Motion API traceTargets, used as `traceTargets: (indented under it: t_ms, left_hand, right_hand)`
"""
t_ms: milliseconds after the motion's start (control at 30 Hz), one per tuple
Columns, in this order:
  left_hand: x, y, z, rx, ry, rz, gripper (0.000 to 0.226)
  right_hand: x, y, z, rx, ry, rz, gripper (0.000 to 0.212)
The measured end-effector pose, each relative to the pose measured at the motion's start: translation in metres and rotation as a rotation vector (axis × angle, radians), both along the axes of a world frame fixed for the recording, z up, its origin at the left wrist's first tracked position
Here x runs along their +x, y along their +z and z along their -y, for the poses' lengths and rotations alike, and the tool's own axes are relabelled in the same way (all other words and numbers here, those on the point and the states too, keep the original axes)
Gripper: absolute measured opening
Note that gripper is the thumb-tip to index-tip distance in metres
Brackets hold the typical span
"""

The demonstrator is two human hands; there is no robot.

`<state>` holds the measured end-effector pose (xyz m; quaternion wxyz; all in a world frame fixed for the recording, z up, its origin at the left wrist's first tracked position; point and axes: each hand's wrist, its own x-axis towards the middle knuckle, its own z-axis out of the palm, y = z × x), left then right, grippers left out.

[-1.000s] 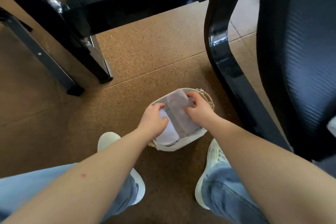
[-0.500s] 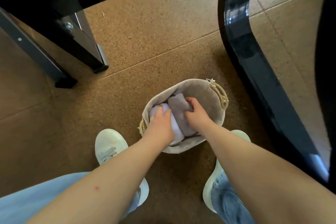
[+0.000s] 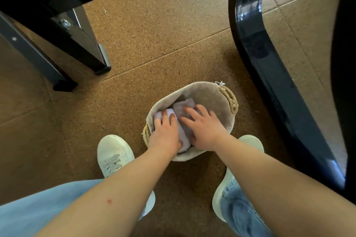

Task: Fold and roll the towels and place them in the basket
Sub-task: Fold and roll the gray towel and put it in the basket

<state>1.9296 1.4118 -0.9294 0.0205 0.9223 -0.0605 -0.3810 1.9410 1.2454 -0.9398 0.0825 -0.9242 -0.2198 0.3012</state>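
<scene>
Both hands lie flat with fingers straight: the left hand [image 3: 166, 134] presses a pale rolled towel [image 3: 169, 111], the right hand [image 3: 207, 132] a grey towel [image 3: 183, 105] beside it, inside the lined basket [image 3: 210, 100] on the cork floor [image 3: 154, 44]. White shoes [image 3: 113, 152] flank the basket. Black metal legs [image 3: 90, 48] stand far-left and a glossy chair frame [image 3: 269, 63] right.

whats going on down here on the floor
A person is leaning over a small lined basket that stands on the floor between their feet. Two rolled towels lie side by side in it, a white towel on the left and a grey towel on the right. The left hand rests on the white one, and the right hand, fingers spread, presses on the grey one, apparently settling them in.
</scene>
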Motion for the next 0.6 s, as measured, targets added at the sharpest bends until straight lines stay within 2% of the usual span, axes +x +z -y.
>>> traceTargets:
  t_ms: [133, 267, 433, 600]
  left_hand:
    - [0.005, 0.000, 0.001, 0.062, -0.066, -0.020, 0.122]
    - [0.003, -0.015, 0.003, 0.056, -0.023, -0.036, 0.140]
    - [-0.001, -0.027, 0.007, 0.077, -0.029, 0.053, 0.128]
    - [-0.001, -0.020, 0.007, 0.081, -0.032, 0.020, 0.134]
  right_hand:
    - [0.005, -0.003, -0.006, -0.105, 0.011, -0.081, 0.094]
    - [0.012, -0.007, -0.019, -0.150, -0.040, -0.082, 0.092]
    - [0.025, -0.013, -0.034, -0.202, -0.013, -0.008, 0.075]
    - [0.024, -0.006, -0.038, -0.231, -0.007, -0.077, 0.083]
